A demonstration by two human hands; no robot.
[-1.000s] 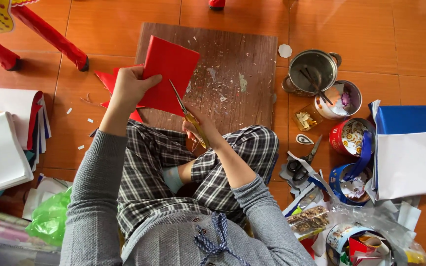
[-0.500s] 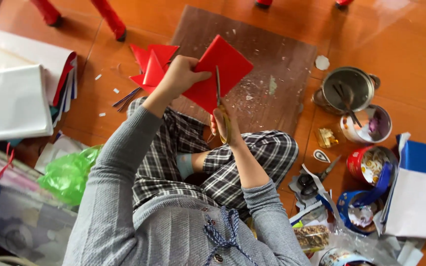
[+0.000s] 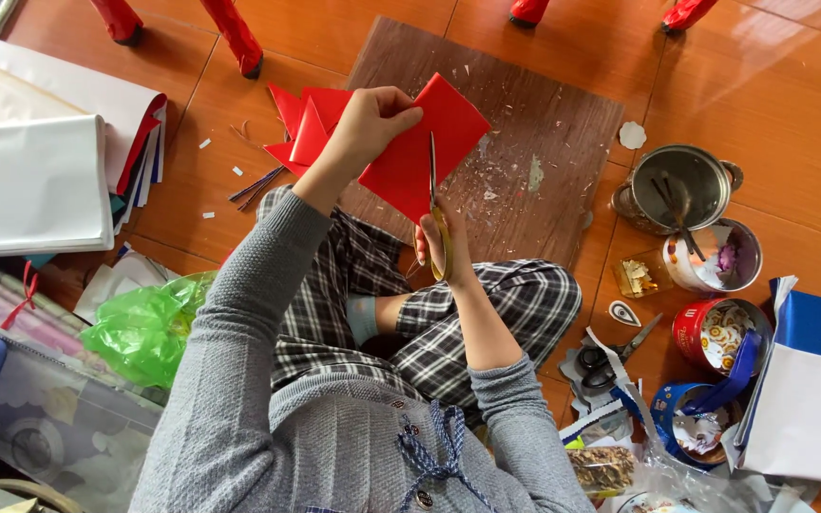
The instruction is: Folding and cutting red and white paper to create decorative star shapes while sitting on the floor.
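My left hand [image 3: 372,123] grips a folded red paper sheet [image 3: 425,147] by its upper left edge, holding it above a brown wooden board [image 3: 525,123]. My right hand [image 3: 441,245] is closed around the yellow handles of a pair of scissors [image 3: 434,204], whose blades point up into the red sheet's lower edge. I sit cross-legged in plaid trousers on an orange tiled floor. More red paper pieces [image 3: 301,123] lie on the floor just left of my left hand.
A metal pot [image 3: 681,185], round tins [image 3: 719,332] and black scissors [image 3: 610,356] sit at right beside blue and white sheets [image 3: 814,399]. White paper stacks [image 3: 30,171] and a green plastic bag [image 3: 140,323] lie left. Red chair legs [image 3: 235,33] stand beyond.
The view has swung, so everything sits more to the right and lower in the picture. The scissor blades have gone further up into the red sheet. Both hands keep their hold.
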